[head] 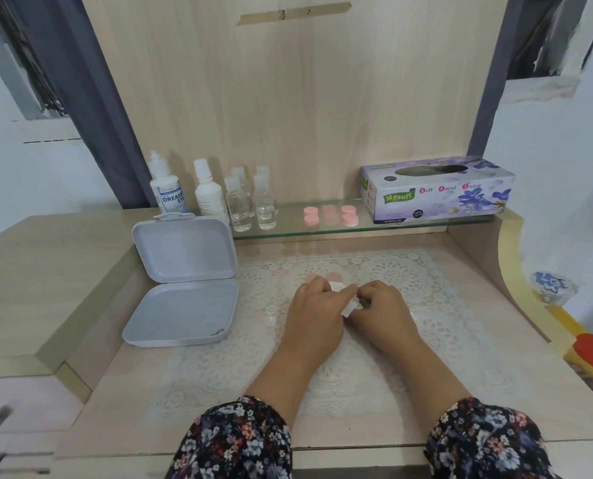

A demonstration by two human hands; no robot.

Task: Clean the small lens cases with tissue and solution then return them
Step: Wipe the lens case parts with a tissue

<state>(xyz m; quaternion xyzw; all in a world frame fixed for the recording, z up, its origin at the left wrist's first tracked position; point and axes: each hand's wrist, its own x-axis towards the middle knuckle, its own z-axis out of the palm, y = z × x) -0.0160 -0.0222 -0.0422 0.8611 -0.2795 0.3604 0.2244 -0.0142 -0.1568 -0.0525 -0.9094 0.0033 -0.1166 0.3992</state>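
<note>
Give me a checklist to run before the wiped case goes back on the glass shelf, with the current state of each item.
1. Tissue in the hands: ok. The left hand and right hand both grip the white tissue.
2. Case being wiped is held firmly: cannot tell, the hands and tissue hide it.
3. Case is dry and clean: cannot tell.
4. Room on the glass shelf: ok. Bare glass lies beside the pink lens cases already there.
5. Other cases waiting: ok. Pink cases on the mat lie just beyond the fingers.
6. White storage box open: ok, lid up.
</note>
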